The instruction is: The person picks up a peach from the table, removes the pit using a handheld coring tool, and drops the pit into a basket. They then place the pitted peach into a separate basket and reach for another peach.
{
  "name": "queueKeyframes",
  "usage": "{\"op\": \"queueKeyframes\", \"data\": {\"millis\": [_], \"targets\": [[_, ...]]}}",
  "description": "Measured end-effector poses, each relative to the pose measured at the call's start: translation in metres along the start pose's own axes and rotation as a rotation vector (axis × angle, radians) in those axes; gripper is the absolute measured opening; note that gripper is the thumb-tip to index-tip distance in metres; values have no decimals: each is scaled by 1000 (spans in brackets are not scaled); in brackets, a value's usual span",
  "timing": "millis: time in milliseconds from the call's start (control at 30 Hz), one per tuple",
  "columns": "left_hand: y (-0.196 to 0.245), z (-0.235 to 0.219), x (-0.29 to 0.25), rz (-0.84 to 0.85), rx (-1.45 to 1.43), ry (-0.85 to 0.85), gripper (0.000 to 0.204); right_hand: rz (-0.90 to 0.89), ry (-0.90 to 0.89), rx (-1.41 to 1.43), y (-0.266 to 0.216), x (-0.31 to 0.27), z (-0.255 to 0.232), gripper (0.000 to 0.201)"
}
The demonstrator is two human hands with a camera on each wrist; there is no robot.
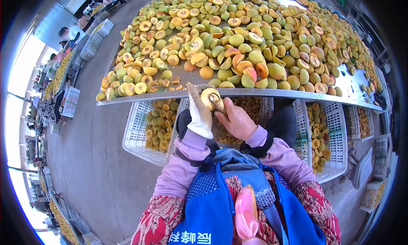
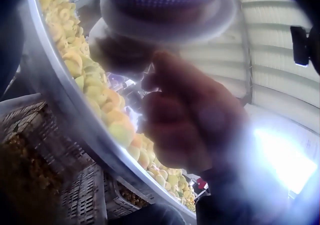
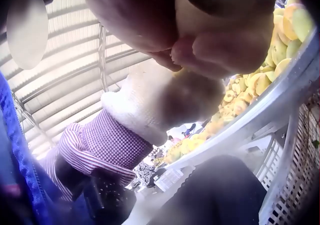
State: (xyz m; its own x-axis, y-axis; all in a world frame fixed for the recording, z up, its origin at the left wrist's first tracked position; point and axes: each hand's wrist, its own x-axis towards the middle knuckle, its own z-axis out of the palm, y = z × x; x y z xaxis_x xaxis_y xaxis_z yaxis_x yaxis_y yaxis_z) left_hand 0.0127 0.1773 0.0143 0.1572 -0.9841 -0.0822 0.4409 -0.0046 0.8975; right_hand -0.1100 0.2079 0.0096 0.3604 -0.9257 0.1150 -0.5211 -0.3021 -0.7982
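The gloved left hand (image 1: 199, 115) grips a halved fruit (image 1: 208, 96) (cut face up) while the right hand's (image 1: 236, 119) grip pinches a pitting tool (image 1: 217, 104).

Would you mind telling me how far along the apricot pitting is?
Done: halved fruit fills the crates below the table. In hand: the gloved left hand holds a half while the right hand works at its pit. Left: a large heap covers the table.

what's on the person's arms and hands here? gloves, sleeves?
Left hand wears a white fabric glove; right hand is bare. Both sleeves are lilac-purple fine check, with a dark strap around each wrist. Red floral oversleeves cover the upper arms.
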Motion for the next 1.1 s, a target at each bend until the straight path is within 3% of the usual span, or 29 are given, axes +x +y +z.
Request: {"op": "queueKeyframes", "data": {"millis": [200, 267, 333, 400, 467, 533, 567, 600, 667, 733, 800, 867, 933, 1000, 1067, 1100], "targets": [[-7, 1, 4, 90, 119, 55, 61, 50, 71, 93, -8, 2, 6, 27], [-4, -2, 10, 206, 264, 2, 60, 89, -15, 87, -7, 3, 4, 28], [7, -2, 16, 173, 316, -32, 60, 51, -18, 85, 3, 5, 3, 28], [16, -4, 26, -32, 389, -183, 60, 8, -24, 84, 6, 7, 1, 28], [16, -7, 32, -41, 451, -230, 57, 34, -61, 105, 2, 12, -6, 29], [20, -4, 25, 68, 345, -265, 53, 13, 5, 160, 2, 14, -4, 29], [16, -12, 27, 294, 502, -340, 45, -6, 75, 210, 1, 16, -4, 28], [14, -9, 23, 303, 502, -342, 45, -14, 79, 207, -1, 19, -6, 28], [7, -6, 9, 267, 153, -181, 42, 8, 38, 221, -4, 18, -7, 28], [5, -11, 10, 287, 277, -155, 45, -7, 33, 231, 0, 17, -4, 28], [1, -13, 12, 23, -95, -18, 47, -51, 130, 298, 0, 11, 0, 29], [5, -19, 15, 84, 44, -64, 49, 5, 56, 185, -2, 8, -1, 30], [17, -18, 15, 45, 119, -85, 50, 9, -138, 10, 1, -1, 0, 31], [20, -19, 17, 42, 69, -92, 47, 6, -132, 35, 4, -4, -4, 32], [20, -17, 15, -105, -251, -126, 43, -74, 65, 123, 6, -3, -5, 32], [17, -17, 12, -108, -249, -125, 43, -117, 103, 166, 6, 0, -7, 32]]}}
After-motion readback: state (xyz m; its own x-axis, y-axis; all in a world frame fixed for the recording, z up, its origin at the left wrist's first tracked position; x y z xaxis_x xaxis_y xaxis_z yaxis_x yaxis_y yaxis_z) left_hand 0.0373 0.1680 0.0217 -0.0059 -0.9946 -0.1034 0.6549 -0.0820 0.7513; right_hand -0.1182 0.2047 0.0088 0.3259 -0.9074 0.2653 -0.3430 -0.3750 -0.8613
